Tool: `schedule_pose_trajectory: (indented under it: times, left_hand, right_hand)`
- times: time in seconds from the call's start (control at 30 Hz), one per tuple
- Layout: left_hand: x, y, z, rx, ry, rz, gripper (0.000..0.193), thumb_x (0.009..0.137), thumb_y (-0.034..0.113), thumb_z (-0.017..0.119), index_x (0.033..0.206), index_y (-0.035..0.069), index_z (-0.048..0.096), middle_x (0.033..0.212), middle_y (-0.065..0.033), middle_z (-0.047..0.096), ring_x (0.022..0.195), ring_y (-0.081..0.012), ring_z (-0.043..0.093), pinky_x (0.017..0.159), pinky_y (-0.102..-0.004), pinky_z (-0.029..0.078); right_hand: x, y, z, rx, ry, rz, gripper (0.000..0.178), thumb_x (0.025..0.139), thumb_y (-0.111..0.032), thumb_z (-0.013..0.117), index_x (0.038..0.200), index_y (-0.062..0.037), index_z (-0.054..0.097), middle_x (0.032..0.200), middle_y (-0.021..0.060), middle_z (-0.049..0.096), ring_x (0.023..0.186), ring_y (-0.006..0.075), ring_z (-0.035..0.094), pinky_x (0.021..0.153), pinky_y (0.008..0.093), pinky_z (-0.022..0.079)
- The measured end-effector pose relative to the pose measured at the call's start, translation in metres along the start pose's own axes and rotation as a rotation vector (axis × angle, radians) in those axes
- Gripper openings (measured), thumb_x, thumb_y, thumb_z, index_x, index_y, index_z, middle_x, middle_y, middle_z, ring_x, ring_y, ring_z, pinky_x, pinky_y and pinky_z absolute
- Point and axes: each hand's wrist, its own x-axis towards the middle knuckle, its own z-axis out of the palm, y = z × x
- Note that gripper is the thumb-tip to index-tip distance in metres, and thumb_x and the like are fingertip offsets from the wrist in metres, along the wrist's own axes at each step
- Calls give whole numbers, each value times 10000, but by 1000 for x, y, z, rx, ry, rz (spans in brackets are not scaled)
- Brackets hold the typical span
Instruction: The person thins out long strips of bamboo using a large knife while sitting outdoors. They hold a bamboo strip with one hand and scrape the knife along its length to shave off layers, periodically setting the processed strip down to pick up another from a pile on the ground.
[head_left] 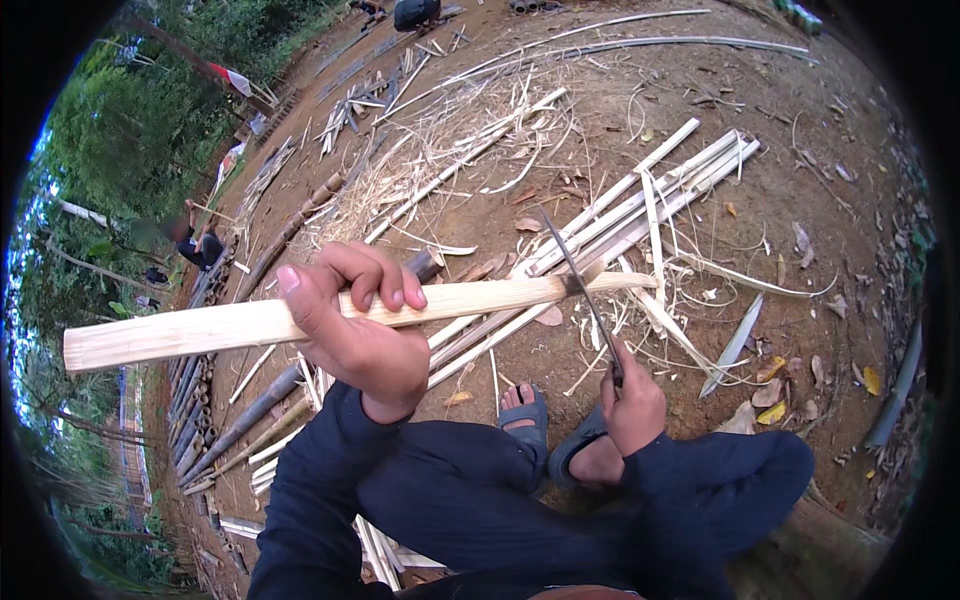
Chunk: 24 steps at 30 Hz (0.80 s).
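Observation:
A long, pale split bamboo strip [190,335] lies across the view, its wide cut end at the left and its thin end over the ground at the right. My left hand [365,330] is closed around its middle, thumb and fingers wrapped over it. In my right hand [634,402] is a knife [598,318] with a long dark blade, its handle mostly hidden by the fingers. The blade crosses the strip near the thin end and appears to touch it. Below the strip, my sandalled feet [522,410] rest on the soil.
Several split bamboo strips [690,175] lie in a bundle ahead, beside curly shavings [470,150] and dry leaves [770,390]. Dark bamboo poles [195,400] are stacked at the left, where another person [203,245] sits. More strips [375,550] lie beside my left leg.

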Motion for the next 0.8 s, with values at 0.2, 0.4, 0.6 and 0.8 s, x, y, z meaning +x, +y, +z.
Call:
schedule_pose_trajectory:
  times: [0.2,0.4,0.6,0.8]
  left_hand:
    - [2,-1,-10,25,-32,60,550,1036,448,285,617,93,296,576,-41,319,465,-119,347,394,-252,359]
    - [-2,-9,3,36,-37,38,442,1034,406,315,698,126,251,608,-23,300,480,-115,325,386,-232,337]
    - [-2,-1,-1,85,-104,71,479,1016,433,300,639,143,240,583,-23,271,472,-110,312,397,-228,315]
    - [6,-9,1,120,-96,89,432,1005,399,306,670,127,274,609,-15,279,481,-111,317,410,-233,321]
  right_hand:
    - [-9,-48,-17,166,17,-183,619,765,-76,692,1364,-115,539,751,153,566,594,325,602,577,413,499]
    - [-1,47,10,74,-15,6,561,818,-137,661,1358,-97,514,789,184,623,621,371,618,584,457,495]
    - [-4,-27,-14,80,1,-235,690,739,-51,699,1396,-124,502,735,125,516,607,313,589,635,444,495]
    - [3,38,21,23,-44,119,598,782,-62,667,1361,-112,526,752,147,596,601,326,605,618,445,505]
